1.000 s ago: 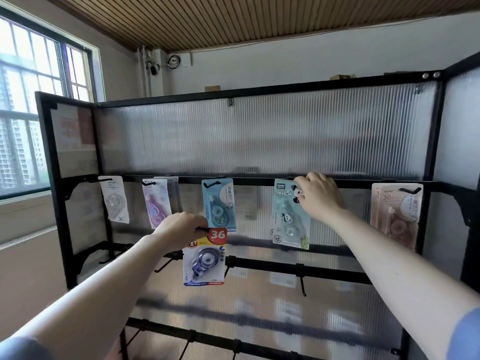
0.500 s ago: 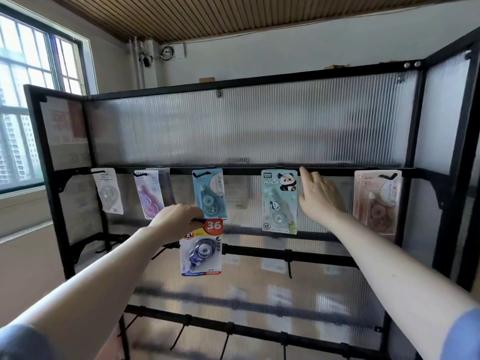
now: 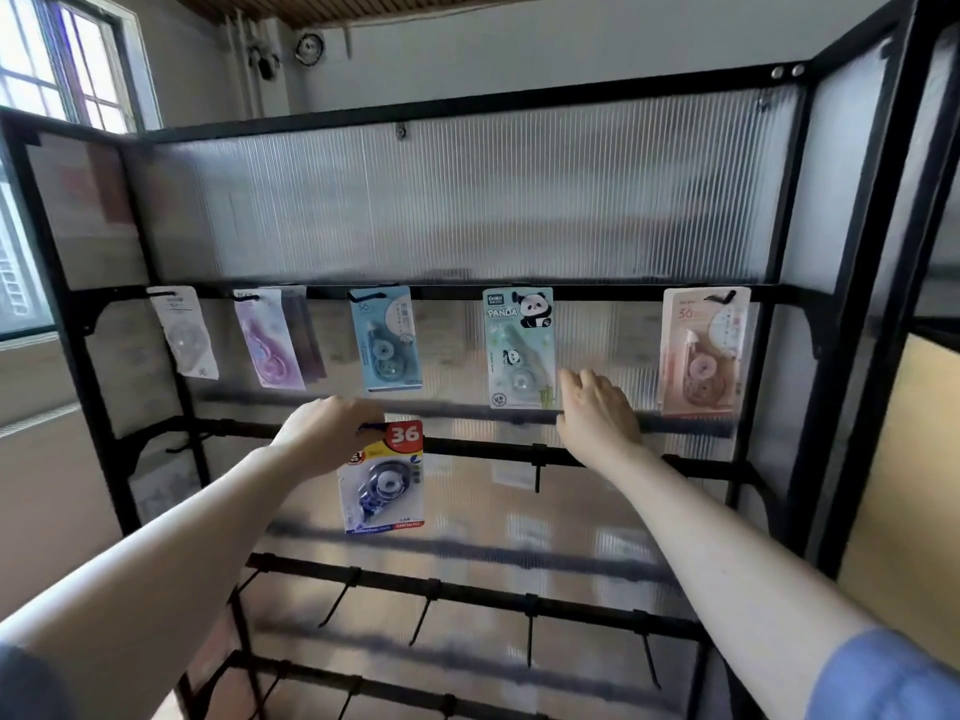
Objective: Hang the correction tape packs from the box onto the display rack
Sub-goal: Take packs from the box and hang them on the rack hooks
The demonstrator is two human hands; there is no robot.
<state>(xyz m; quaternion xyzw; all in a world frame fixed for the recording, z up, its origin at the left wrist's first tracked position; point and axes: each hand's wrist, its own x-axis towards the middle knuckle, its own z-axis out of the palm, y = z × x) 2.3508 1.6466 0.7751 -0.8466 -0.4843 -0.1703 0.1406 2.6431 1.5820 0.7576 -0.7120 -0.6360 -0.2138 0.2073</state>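
A black metal display rack (image 3: pixel 789 210) with ribbed clear panels fills the view. Several correction tape packs hang from its top bar: a white one (image 3: pixel 184 332), a purple one (image 3: pixel 269 339), a blue one (image 3: pixel 384 339), a panda pack (image 3: pixel 519 348) and a pink one (image 3: pixel 704 350). My left hand (image 3: pixel 324 439) pinches the top of a yellow-and-red pack marked 36 (image 3: pixel 384 478) at the second bar. My right hand (image 3: pixel 597 415) hangs empty, fingers relaxed, just right of the panda pack's lower edge. The box is out of view.
Empty black hooks (image 3: pixel 537 472) stick out from the second and third bars (image 3: pixel 467 589). A window (image 3: pixel 62 59) is at the left, and a yellowish panel (image 3: pixel 904 485) stands at the right beyond the rack's side frame.
My right hand let go of the panda pack's top and dropped down to its lower right. The panda pack now hangs free. My left hand still holds the 36 pack.
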